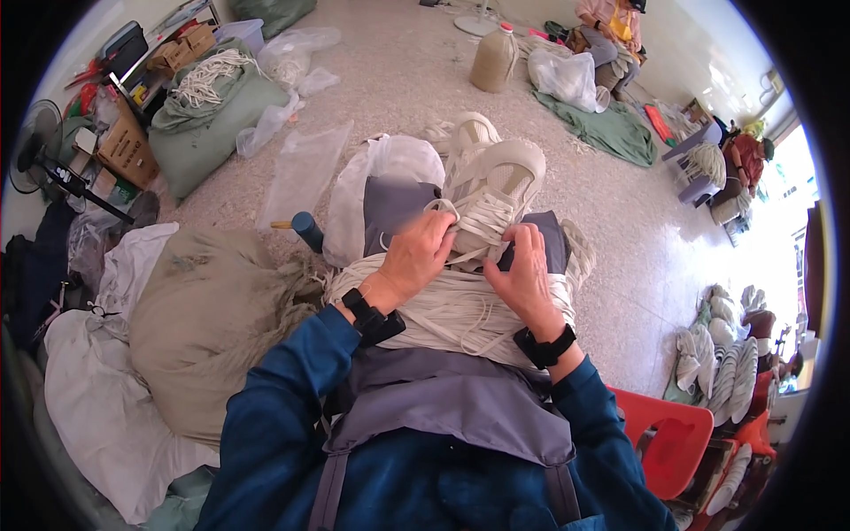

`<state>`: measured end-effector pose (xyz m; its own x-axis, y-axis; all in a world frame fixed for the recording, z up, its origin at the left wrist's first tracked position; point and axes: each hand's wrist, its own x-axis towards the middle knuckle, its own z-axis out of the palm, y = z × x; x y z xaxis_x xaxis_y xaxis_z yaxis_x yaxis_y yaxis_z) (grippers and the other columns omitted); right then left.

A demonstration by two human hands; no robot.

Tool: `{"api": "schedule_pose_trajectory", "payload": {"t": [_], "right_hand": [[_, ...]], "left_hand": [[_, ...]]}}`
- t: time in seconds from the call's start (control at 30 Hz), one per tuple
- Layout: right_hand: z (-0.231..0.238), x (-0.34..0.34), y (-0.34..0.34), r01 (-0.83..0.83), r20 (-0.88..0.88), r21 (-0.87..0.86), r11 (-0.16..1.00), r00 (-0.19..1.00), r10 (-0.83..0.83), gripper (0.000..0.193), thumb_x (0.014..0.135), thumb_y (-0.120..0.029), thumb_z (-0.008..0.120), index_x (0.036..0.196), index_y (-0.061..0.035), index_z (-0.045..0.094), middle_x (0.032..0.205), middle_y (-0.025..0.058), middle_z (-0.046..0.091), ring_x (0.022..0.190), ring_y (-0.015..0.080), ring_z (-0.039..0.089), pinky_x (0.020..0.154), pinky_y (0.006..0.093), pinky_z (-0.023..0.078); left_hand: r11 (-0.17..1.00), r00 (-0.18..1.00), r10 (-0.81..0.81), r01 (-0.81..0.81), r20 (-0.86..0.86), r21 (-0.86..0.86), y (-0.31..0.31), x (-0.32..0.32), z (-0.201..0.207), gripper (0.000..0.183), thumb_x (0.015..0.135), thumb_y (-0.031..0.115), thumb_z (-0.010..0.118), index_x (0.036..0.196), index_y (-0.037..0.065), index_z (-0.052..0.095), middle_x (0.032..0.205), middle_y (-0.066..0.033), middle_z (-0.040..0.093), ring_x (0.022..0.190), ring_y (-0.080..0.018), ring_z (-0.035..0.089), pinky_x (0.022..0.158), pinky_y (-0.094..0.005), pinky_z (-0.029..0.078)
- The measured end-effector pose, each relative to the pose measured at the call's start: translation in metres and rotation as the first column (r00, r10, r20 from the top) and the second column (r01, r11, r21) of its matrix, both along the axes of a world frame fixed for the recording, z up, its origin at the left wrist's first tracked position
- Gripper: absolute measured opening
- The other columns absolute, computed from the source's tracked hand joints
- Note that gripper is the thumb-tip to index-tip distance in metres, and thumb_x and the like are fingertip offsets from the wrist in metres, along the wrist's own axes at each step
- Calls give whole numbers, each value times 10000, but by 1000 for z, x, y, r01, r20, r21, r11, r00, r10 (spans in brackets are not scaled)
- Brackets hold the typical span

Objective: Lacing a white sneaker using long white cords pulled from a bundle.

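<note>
A pair of beige-white sneakers rests on my lap, toes pointing away from me. Pale flat laces run across the nearer shoe. At its left side, my left hand is closed with the fingertips pinching a shoelace, which makes a small loop above them. By the shoe's right side, near the collar, is my right hand; its fingers are bent, with a gap between thumb and forefinger. Under both wrists a thick bundle of loose off-white laces lies across the grey apron.
Full sacks crowd my left side, with a fan and cartons behind. A blue-headed mallet is beside my knee. A red chair stands at right, near piled shoes. Other people sit farther off.
</note>
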<state>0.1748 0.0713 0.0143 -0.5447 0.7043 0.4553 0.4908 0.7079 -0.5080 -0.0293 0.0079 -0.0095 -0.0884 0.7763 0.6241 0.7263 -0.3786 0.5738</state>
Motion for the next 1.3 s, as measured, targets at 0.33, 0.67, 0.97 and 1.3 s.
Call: {"api": "schedule_pose_trajectory", "payload": {"t": [0.33,0.67,0.97,1.3], "right_hand": [[26,-29,-15,-140,121,306,942,987,107,206,757,-84,739,939,-65,643,945,89,578,946,294,560,870,431,410],[21,-31,-3,-104,143,358,928,988,55,117,781,-158,710,771,-99,610,812,65,545,857,277,565,866,426,398],[-37,251,17,524,448,-53,850,773,-449,121,824,-117,718,778,-18,665,756,138,659,764,346,645,769,463,467],[18,74,-13,58,-44,-31,998,997,-59,180,874,-85,697,1034,-22,644,992,144,653,950,349,632,843,433,482]], "left_hand": [[998,992,62,-59,106,-31,-5,3,10,83,871,22,696,942,-4,661,879,-149,641,802,-341,641,685,-391,505],[988,954,-1,47,300,-147,-6,-6,8,90,868,46,727,903,-20,677,821,-137,661,686,-279,625,635,-346,486],[991,965,18,17,262,-130,-6,-3,10,110,857,88,750,868,9,674,814,-120,669,698,-282,649,632,-357,502],[956,762,-59,229,645,-183,6,0,13,70,930,28,679,979,-8,714,798,4,649,696,-64,577,617,-231,472]]}}
